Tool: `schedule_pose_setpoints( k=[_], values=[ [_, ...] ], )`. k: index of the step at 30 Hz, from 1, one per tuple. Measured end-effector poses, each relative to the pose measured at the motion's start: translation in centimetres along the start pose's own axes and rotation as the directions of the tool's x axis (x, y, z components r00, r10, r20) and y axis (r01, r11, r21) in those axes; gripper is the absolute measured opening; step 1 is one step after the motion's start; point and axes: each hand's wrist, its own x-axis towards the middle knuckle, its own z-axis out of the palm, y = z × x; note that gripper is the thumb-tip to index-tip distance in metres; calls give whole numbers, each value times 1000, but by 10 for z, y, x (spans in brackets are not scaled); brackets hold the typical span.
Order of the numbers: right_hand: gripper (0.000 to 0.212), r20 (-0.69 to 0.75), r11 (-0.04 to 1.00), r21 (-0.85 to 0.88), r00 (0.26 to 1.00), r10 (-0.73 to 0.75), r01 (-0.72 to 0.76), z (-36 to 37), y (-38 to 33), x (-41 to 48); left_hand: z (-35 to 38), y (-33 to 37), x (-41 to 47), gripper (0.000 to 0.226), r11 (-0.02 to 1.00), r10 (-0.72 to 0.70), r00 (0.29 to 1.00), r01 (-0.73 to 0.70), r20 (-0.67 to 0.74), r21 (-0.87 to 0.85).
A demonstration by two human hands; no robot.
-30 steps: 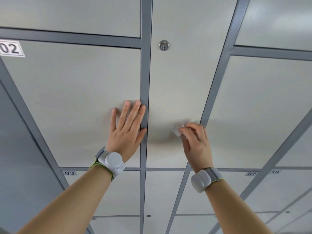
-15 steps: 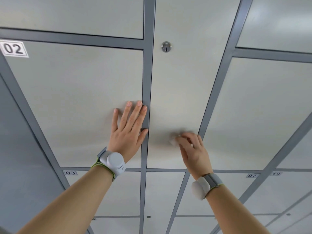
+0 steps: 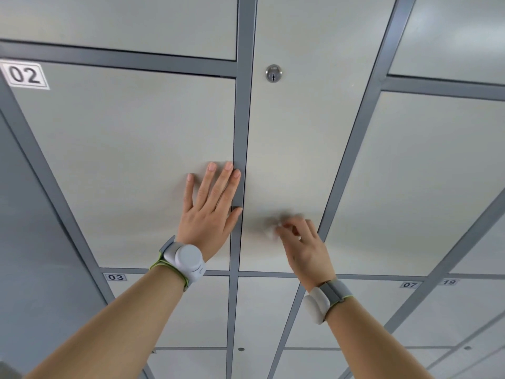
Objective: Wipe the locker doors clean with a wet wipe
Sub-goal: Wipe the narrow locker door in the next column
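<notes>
Pale grey locker doors in a dark grey frame fill the view. My left hand [image 3: 209,212] lies flat with straight fingers on the door labelled 02 [image 3: 123,165], fingertips at the frame strip. My right hand [image 3: 303,242] pinches a small white wet wipe [image 3: 273,228] and presses it against the lower part of the narrow middle door [image 3: 295,127]. The wipe is blurred and mostly hidden by my fingers. A round metal lock [image 3: 273,73] sits near the top of that door.
Number labels 02 [image 3: 24,75], 03 [image 3: 116,277], 07 [image 3: 410,284] and 19 [image 3: 449,282] mark neighbouring doors. More doors run below and to the right. A darker grey side panel [image 3: 32,255] is at the left.
My right hand has slid the wipe leftwards and a little down across the middle door. My left hand has stayed flat in the same place.
</notes>
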Motion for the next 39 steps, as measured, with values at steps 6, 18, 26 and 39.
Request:
schedule_pose_setpoints(
  k=[6,18,26,39],
  values=[
    [38,75,1000,-1,997,-5,5,2,3,-10,2,0,-1,66,1000,6,1000,-6,-7,15],
    [16,-189,992,120,980,57,-34,-20,-5,38,-4,-3,-5,71,1000,8,1000,-7,25,-19],
    [24,-136,995,97,990,25,-12,-8,-12,26,-3,-5,-7,73,1000,17,1000,-17,20,2],
    [17,-85,994,108,996,39,-29,-10,-9,21,-4,-6,-11,73,1000,18,1000,-18,13,-9]
  ],
)
